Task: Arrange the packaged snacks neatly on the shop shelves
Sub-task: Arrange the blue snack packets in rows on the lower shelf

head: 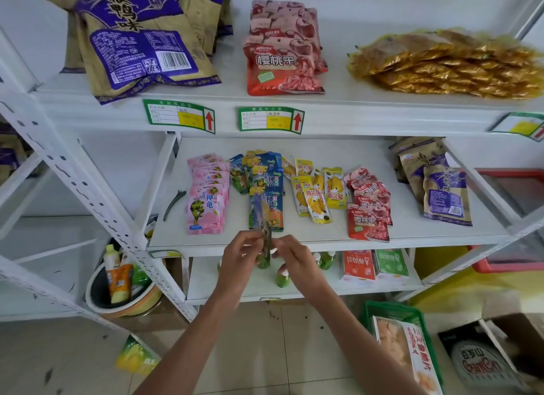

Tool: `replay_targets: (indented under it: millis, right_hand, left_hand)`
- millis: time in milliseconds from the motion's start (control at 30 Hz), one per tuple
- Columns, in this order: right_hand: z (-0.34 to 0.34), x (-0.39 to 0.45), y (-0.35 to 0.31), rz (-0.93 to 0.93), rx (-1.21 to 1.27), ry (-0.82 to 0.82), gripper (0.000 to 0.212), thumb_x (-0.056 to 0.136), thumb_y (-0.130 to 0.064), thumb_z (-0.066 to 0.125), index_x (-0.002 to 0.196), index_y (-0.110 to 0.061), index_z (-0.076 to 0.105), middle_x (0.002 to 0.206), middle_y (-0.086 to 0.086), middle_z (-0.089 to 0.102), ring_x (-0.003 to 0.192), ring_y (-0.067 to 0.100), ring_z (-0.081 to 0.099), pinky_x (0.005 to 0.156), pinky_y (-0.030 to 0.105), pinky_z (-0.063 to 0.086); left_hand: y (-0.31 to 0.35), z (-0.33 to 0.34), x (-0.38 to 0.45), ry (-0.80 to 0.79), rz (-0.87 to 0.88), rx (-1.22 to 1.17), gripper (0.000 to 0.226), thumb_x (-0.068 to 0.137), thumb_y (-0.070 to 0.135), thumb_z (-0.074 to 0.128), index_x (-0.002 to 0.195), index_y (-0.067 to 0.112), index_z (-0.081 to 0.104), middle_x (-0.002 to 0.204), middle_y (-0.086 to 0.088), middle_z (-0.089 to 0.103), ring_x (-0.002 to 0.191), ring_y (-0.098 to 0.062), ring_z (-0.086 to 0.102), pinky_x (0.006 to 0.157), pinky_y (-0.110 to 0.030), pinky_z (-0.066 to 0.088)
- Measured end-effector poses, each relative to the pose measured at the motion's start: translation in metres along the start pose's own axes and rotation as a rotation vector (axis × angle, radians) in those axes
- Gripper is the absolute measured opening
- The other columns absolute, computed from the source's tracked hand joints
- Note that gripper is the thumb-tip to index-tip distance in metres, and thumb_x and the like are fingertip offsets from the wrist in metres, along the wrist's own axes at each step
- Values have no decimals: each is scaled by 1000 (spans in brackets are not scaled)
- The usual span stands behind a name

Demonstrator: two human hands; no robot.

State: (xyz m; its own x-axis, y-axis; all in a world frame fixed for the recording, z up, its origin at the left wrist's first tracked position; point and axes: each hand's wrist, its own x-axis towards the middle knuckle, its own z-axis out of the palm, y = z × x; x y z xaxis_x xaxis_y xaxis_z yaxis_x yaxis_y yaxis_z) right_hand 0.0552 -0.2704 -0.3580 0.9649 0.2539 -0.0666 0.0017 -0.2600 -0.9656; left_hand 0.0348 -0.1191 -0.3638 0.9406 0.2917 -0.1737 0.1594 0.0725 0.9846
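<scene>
Middle shelf [412,232]: peach drink pouches [207,200] leftmost, blue drink pouches [266,188] right of them, mango pouches [316,190] next, dried-cherry packs [368,206] beyond, duck-snack bags [435,182] far right, hair clip [174,204] at left edge.

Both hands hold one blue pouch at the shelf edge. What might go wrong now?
1. The blue pouch is pinched only at its lower end by the left hand and right hand; it may slip.
2. Setting it down could disturb the overlapping blue pouch row.
</scene>
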Motion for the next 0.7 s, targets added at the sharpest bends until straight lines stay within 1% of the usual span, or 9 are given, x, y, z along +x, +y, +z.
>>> replay_targets:
  millis: [133, 233, 300, 367, 433, 500, 567, 633, 700]
  right_hand:
    - [16, -1, 11, -53, 17, -34, 34, 111, -13, 44, 121, -36, 68, 114, 8, 62, 105, 18, 64, 78, 39, 62]
    - [24, 4, 13, -85, -4, -21, 38, 110, -11, 46, 126, -38, 67, 112, 6, 58, 99, 18, 63, 80, 40, 59]
    - [28, 7, 13, -101, -24, -13, 36, 108, -12, 49, 118, -39, 71, 109, 0, 59, 96, 17, 63, 77, 36, 56]
    - [29, 9, 17, -94, -81, 18, 29, 105, -12, 53, 115, -33, 70, 102, -7, 61, 90, 11, 62, 75, 30, 53]
    - [24, 19, 20, -15, -172, 154, 16, 101, -22, 63, 116, -28, 64, 93, -14, 67, 83, 7, 66, 72, 37, 56]
    - [13, 37, 25, 105, -310, 264, 35, 97, -42, 69, 122, -26, 52, 90, -16, 70, 82, 11, 68, 69, 36, 54]
    - [3, 62, 31, 212, -491, 231, 53, 95, -56, 67, 131, -25, 46, 98, -6, 72, 89, 21, 69, 70, 36, 52]
    - [-2, 88, 41, 275, -632, 164, 51, 95, -60, 64, 126, -22, 50, 97, 3, 72, 90, 29, 69, 70, 39, 53]
    - [-5, 108, 51, 296, -746, 106, 46, 96, -61, 61, 114, -19, 52, 90, 3, 63, 84, 30, 64, 69, 38, 48]
  left_hand:
    - [-8, -10, 10, -31, 12, 23, 5, 98, 22, 71, 102, 20, 70, 98, 2, 76, 98, -18, 73, 80, -38, 63]
    - [-10, -13, 20, -60, 46, 11, 10, 100, 26, 70, 104, 18, 67, 97, 1, 75, 94, -14, 73, 73, -29, 61]
    - [-17, -13, 25, -88, 68, 46, 14, 100, 25, 70, 97, 14, 62, 88, 1, 71, 84, -9, 69, 67, -19, 53]
    - [-25, -12, 34, -117, 71, 90, 16, 102, 22, 66, 91, 12, 61, 79, -3, 67, 73, -8, 62, 63, -23, 49]
    - [-31, -12, 52, -137, 45, 148, 17, 103, 21, 65, 87, 15, 65, 72, 1, 65, 66, -9, 57, 63, -30, 43]
    - [-33, -13, 77, -168, 47, 199, 16, 102, 20, 66, 87, 14, 69, 69, 10, 66, 65, -7, 58, 65, -31, 42]
    - [-34, -11, 99, -184, 68, 226, 12, 100, 22, 70, 93, 13, 72, 76, 10, 72, 72, -6, 66, 71, -28, 48]
    - [-39, -6, 116, -182, 64, 252, 8, 98, 23, 72, 92, 17, 73, 79, 10, 74, 75, -5, 68, 74, -29, 51]
    - [-53, -2, 133, -129, 117, 350, 8, 95, 26, 77, 95, 21, 71, 80, 10, 73, 75, -8, 69, 73, -36, 55]
